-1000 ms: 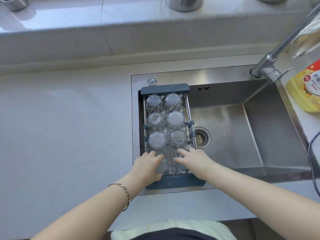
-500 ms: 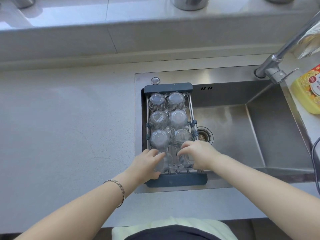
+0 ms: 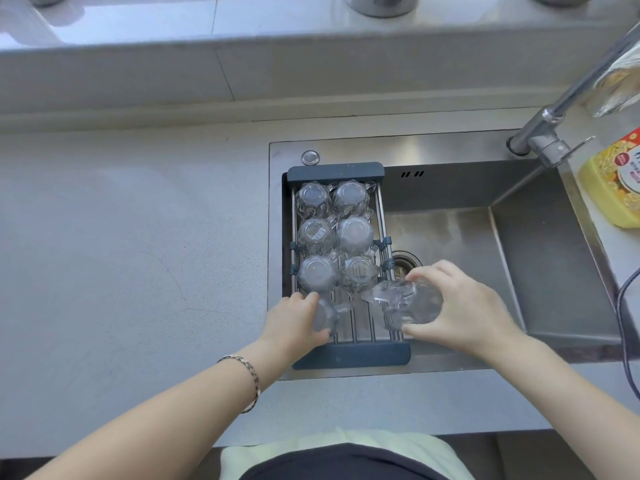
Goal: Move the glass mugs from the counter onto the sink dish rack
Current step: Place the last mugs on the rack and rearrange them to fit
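Right grip (image 3: 460,306) clamped on a tilted mug (image 3: 405,301) over the rack's (image 3: 353,353) near right edge. Left grip (image 3: 294,320) wrapped round another mug (image 3: 327,317) on the rack's near left bars. Six mugs (image 3: 337,237) upturned behind, in pairs, above the sink (image 3: 519,271).

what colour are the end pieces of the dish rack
Dark slate blue-grey, on both end pieces of the dish rack; the bars between are bare metal. Head view.

Daylight is falling across a pale grey speckled tabletop (image 3: 131,258), and a glossy tiled ledge (image 3: 242,19) is running behind it.
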`<state>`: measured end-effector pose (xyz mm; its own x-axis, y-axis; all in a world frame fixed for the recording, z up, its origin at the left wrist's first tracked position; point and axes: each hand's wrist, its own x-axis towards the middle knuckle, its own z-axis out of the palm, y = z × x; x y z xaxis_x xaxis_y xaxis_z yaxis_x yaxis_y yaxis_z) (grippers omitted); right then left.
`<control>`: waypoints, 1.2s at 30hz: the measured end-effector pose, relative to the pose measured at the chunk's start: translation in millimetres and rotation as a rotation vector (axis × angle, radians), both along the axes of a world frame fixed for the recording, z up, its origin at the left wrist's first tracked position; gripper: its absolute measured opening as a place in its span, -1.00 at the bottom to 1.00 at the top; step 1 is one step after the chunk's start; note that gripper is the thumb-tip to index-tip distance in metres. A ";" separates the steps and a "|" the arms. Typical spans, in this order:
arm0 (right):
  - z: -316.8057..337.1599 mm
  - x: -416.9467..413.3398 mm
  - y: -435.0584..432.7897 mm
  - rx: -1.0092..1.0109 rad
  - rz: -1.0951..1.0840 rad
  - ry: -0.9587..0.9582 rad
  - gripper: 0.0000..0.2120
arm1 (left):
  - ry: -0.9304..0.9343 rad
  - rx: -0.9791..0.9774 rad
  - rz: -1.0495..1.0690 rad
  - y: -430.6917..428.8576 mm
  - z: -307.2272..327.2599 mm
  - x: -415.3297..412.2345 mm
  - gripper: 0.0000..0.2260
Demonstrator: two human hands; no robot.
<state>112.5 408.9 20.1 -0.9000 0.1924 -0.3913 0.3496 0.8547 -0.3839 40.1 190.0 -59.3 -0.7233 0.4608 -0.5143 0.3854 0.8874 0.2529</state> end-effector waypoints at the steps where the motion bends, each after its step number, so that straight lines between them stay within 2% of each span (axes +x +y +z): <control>1: -2.2 4.5 -0.2 -0.035 -0.099 -0.007 -0.45 | -0.020 -0.027 0.059 4.9 0.5 0.5 -0.56; 4: -16.9 16.8 -5.2 -0.107 -0.312 -0.038 -0.46 | 0.002 -0.068 0.093 13.5 -5.1 3.8 -0.57; 9: -40.9 23.7 -25.2 -0.243 -0.621 -0.049 -0.47 | 0.160 -0.125 -0.060 8.4 -13.6 10.4 -0.53; 12: -47.2 15.4 -40.1 -0.269 -0.703 -0.041 -0.46 | 0.166 -0.120 -0.144 2.9 -15.2 3.6 -0.48; 18: -54.5 3.1 -67.3 -0.060 -0.565 -0.252 -0.47 | 0.133 -0.134 -0.060 4.0 -9.2 -1.4 -0.48; 24: -66.7 -20.0 -67.2 -0.020 -0.558 -0.394 -0.44 | 0.148 -0.110 0.011 4.9 -10.2 2.4 -0.45; 29: -80.9 -28.7 -71.1 -0.121 -0.604 -0.459 -0.40 | 0.135 -0.116 0.005 4.9 -10.3 1.8 -0.44; 34: -76.0 -11.9 -64.3 -0.479 -0.608 -0.414 -0.45 | 0.125 -0.126 0.003 4.2 -11.3 1.6 -0.45; 36: -79.1 -2.0 -62.7 -0.403 -0.549 -0.363 -0.38 | 0.112 -0.115 -0.023 2.8 -11.9 1.3 -0.44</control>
